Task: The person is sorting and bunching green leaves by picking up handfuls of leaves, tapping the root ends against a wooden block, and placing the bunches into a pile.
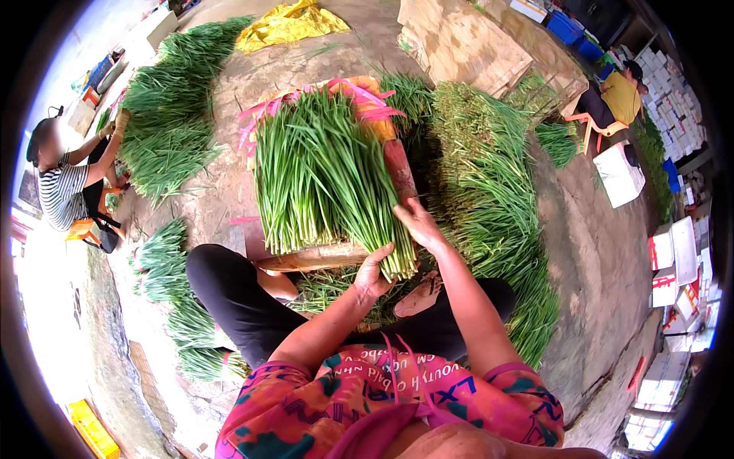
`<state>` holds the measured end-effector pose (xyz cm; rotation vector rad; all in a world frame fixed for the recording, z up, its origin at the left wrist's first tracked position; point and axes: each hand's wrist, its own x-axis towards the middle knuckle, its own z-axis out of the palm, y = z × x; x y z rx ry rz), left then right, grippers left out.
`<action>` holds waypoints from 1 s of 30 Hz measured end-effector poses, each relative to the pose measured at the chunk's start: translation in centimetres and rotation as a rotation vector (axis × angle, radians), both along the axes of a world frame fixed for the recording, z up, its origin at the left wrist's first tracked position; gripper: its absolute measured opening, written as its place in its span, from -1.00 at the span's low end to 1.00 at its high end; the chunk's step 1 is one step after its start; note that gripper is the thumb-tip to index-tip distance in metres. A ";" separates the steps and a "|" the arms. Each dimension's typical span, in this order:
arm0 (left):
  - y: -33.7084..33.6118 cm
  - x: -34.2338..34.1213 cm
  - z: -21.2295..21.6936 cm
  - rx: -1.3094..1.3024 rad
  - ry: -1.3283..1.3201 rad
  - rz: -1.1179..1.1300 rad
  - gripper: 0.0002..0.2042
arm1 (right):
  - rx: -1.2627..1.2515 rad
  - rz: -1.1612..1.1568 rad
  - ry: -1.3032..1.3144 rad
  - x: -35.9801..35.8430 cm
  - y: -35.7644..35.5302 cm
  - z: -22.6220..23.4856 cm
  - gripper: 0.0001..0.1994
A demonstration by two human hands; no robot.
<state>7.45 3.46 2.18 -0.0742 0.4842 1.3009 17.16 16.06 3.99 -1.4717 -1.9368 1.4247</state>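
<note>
A bunch of Chinese chives point(375, 206) lies tilted on the right part of a thick layer of chives point(294, 176), its pale cut ends towards me. My left hand point(372, 274) grips it near those ends from the left, thumb up along the stalks. From the right, my right hand point(419, 226) presses its fingers against the same bunch a little higher. The layer rests on a low wooden stand point(325, 258) in front of my knees. Pink plastic ribbons point(367, 96) stick out around the stand's far end.
Long heaps of chives lie on the right point(489, 191) and far left point(168, 107); smaller bunches point(191, 329) lie beside my left knee. One person point(65, 180) sits at the left heap, another point(623, 96) at far right. Behind stand a wooden board point(466, 46) and yellow sheet point(290, 24).
</note>
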 end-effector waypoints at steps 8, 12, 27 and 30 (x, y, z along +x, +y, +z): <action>1.2 2.5 1.6 0.026 -0.169 0.089 -0.59 | 0.716 -0.443 0.438 1.5 -10.2 1.2 -0.51; 0.8 2.5 2.6 -0.005 -0.154 0.053 -0.61 | 0.728 -0.464 0.284 -0.4 -10.1 0.5 -0.69; -0.5 -0.2 -0.5 -0.149 0.218 -0.058 -0.83 | 0.584 0.353 0.051 -2.4 -1.4 5.6 -0.82; -0.8 -0.4 -0.6 -0.127 0.282 -0.060 -0.80 | 0.475 0.533 -0.102 -5.5 0.1 6.2 -0.76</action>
